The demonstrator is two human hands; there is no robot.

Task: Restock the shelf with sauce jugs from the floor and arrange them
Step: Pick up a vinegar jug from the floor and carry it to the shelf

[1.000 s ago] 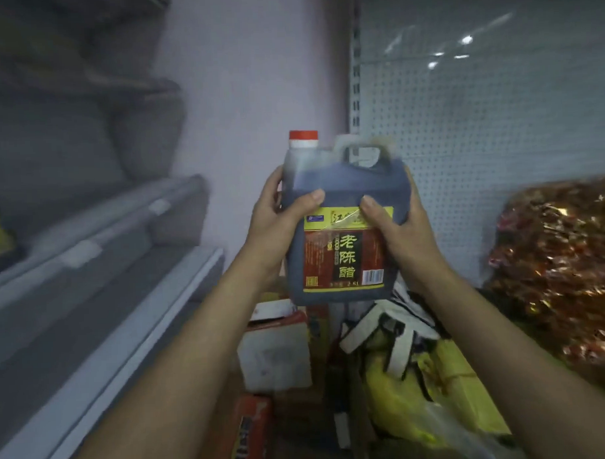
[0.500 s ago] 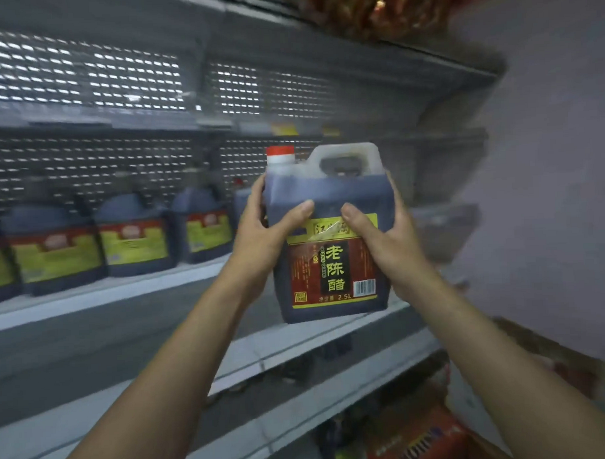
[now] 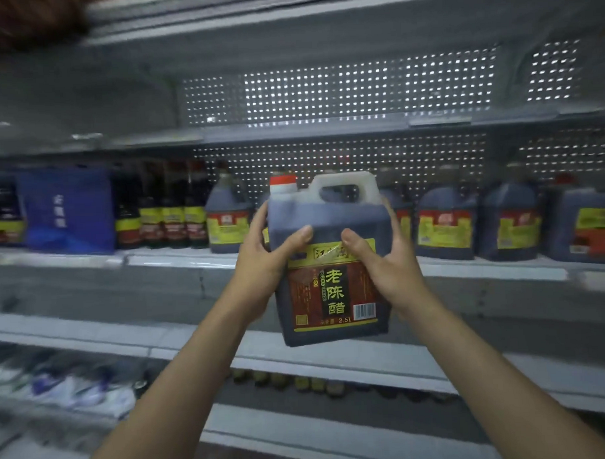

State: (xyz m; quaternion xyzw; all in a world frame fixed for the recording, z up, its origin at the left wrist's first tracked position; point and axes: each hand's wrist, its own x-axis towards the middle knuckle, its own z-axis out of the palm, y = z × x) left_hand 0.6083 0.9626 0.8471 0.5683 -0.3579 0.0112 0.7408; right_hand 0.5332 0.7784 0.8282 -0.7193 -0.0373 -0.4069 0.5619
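Grey metal shelving (image 3: 333,357) with a perforated back panel (image 3: 358,90) fills the view, lit from behind through the holes. On the middle shelf (image 3: 178,259) stands a row of dark jugs with yellow and red labels: one (image 3: 227,218) left of centre and three more on the right (image 3: 445,222), (image 3: 511,222), (image 3: 589,224). Further left are tall dark bottles (image 3: 170,213) and a blue bag (image 3: 67,211). Small round lids (image 3: 299,382) show on the shelf below, and blurred pale packets (image 3: 73,392) lie at lower left.

Both hands hold a sauce jug (image 3: 329,259) up in front of the middle shelf, upright and clear of every shelf. It has a red cap (image 3: 283,183), a moulded handle (image 3: 342,188) on top and dark liquid inside, with a brown and yellow label (image 3: 332,290) facing the camera. The left hand (image 3: 266,261) wraps the jug's left side, thumb pressed across the front near the label's top edge. The right hand (image 3: 389,260) grips the right side the same way, thumb on the label, fingers curled round behind
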